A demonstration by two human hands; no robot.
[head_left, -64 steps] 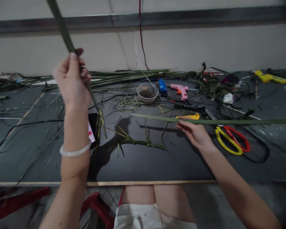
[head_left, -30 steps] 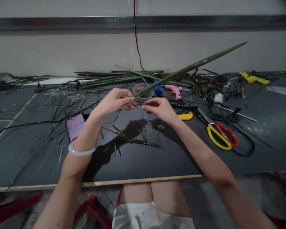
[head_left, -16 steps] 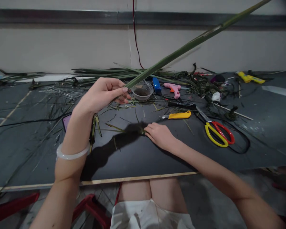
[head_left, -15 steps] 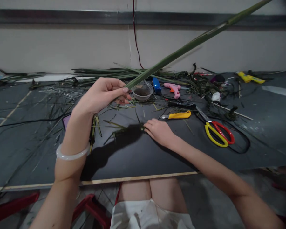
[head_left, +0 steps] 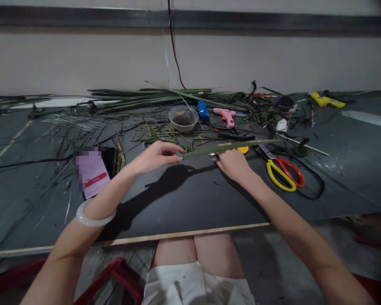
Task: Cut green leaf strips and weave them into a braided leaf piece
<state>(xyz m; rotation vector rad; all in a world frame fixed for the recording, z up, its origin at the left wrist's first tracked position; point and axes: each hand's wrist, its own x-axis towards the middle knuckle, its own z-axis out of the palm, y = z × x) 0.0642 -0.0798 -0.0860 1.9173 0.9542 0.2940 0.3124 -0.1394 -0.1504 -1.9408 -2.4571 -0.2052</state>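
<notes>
My left hand (head_left: pixel 160 156) pinches one end of a long green leaf strip (head_left: pixel 203 151) between thumb and fingers. The strip runs rightward above the table and passes over my right hand (head_left: pixel 233 164). Beneath it, my right hand is closed over a yellow utility knife (head_left: pixel 243 149) lying at table height. The knife's metal tip shows left of the fingers and its yellow end to the right; my hand covers the middle. Scissors (head_left: pixel 282 173) with one yellow and one red handle lie just right of that hand. Leaf scraps (head_left: pixel 158 134) lie behind my left hand.
A clear plastic bowl (head_left: pixel 183 127), a blue object (head_left: pixel 203 111) and a pink glue gun (head_left: pixel 225 116) stand farther back. Long leaves (head_left: pixel 130 99) lie along the wall. A yellow glue gun (head_left: pixel 327 100) is far right, a phone (head_left: pixel 93 171) left. The table's front edge (head_left: pixel 190 233) is near my lap.
My left hand has lowered the leaf strip from a steep slant to nearly level. My right hand has left the scraps at mid-table, moved right and closed over the utility knife.
</notes>
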